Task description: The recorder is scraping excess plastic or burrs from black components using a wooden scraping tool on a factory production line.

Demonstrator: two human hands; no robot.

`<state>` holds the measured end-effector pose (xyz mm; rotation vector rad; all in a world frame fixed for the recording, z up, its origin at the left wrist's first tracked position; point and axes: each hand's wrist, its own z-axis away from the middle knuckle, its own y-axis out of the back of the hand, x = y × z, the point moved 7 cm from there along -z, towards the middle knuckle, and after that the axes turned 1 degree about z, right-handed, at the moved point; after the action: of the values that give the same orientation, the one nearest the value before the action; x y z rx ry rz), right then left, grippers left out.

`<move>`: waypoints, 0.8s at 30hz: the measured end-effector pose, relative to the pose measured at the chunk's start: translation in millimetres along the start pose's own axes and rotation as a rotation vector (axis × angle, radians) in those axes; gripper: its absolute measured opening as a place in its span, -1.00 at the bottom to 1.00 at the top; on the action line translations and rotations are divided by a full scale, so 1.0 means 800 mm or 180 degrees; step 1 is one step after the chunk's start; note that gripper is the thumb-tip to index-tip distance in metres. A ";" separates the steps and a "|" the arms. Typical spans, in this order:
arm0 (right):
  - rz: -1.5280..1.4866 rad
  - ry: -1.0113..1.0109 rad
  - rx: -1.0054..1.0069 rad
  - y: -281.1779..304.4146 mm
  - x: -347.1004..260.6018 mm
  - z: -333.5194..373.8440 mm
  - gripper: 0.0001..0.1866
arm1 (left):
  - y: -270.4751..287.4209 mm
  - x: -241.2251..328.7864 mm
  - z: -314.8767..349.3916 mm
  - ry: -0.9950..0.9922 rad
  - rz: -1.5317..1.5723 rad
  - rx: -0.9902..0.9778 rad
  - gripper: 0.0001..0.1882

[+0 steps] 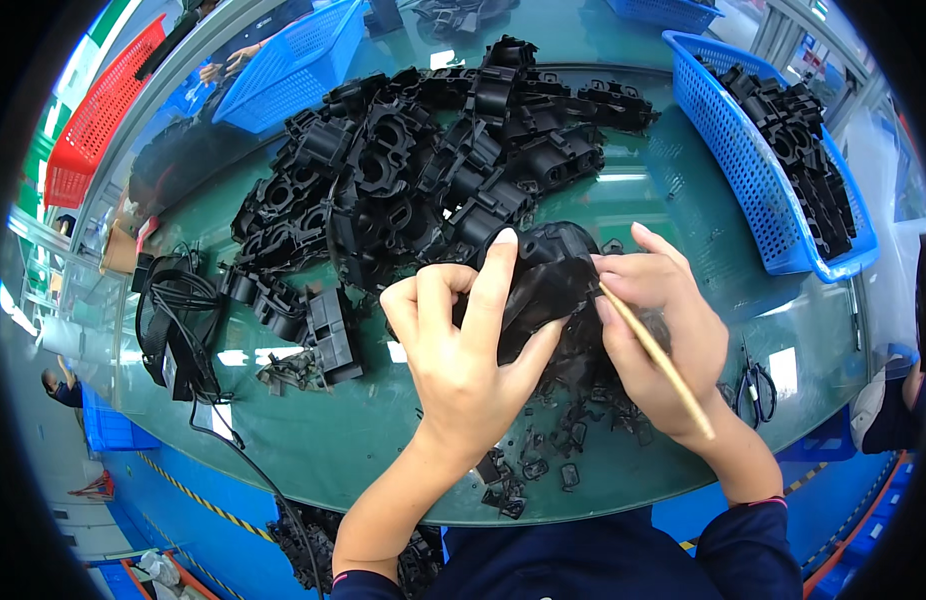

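Note:
My left hand (pixel 458 360) grips a black molded plastic part (pixel 543 290), its index finger stretched over the top and its thumb along the near side. My right hand (pixel 673 320) is closed round a thin tool with a tan, stick-like handle (pixel 665 372). Its front end reaches the part's right edge, where my fingers hide the tip. Right behind the part rises a large heap of similar black plastic parts (pixel 383 150). Small black plastic scraps (pixel 573 430) lie scattered on the green tabletop (pixel 313 440) beneath and in front of my hands.
A blue basket (pixel 723 150) of black parts stands at the right, with dark-handled cutters (pixel 754 388) lying nearer me. Coiled black cable (pixel 178 300) occupies the left side. Farther back are another blue basket (pixel 293 70), a red basket (pixel 103 120) and a person's hand (pixel 241 57).

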<state>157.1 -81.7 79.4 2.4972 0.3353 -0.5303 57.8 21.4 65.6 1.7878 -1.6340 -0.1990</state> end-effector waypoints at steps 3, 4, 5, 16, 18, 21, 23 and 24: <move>0.0502 0.0341 0.0057 -0.004 -0.008 0.003 -0.81 | -0.003 0.002 -0.002 -0.0027 0.0069 -0.0046 -0.28; 0.0632 0.0382 0.0067 -0.004 -0.009 0.002 -0.82 | -0.005 0.001 -0.002 -0.0032 0.0121 -0.0052 -0.29; 0.0763 0.0422 0.0077 -0.003 -0.009 0.002 -0.83 | -0.006 0.001 -0.002 -0.0038 0.0174 -0.0059 -0.29; 0.0393 -0.0382 0.0470 0.048 0.047 -0.018 -0.89 | -0.039 -0.032 0.002 0.2048 0.4039 -0.0826 -0.32; 0.0654 -0.0258 0.0428 0.048 0.045 -0.017 -0.88 | -0.046 -0.040 0.004 0.2434 0.4637 -0.1013 -0.33; 0.0991 -0.0179 0.0576 0.054 0.035 -0.018 -0.87 | -0.054 -0.047 0.013 0.2726 0.4736 -0.1002 -0.36; 0.1143 -0.0181 0.0642 0.062 0.036 -0.019 -0.88 | -0.057 -0.044 0.016 0.2767 0.4866 -0.1126 -0.36; 0.0794 -0.0368 0.0455 0.058 0.041 -0.020 -0.89 | -0.058 -0.043 0.018 0.2864 0.4905 -0.1194 -0.37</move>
<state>207.0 -105.9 99.3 2.5815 -0.0609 -0.6102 81.0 46.1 16.1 -0.0587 -1.6042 0.8088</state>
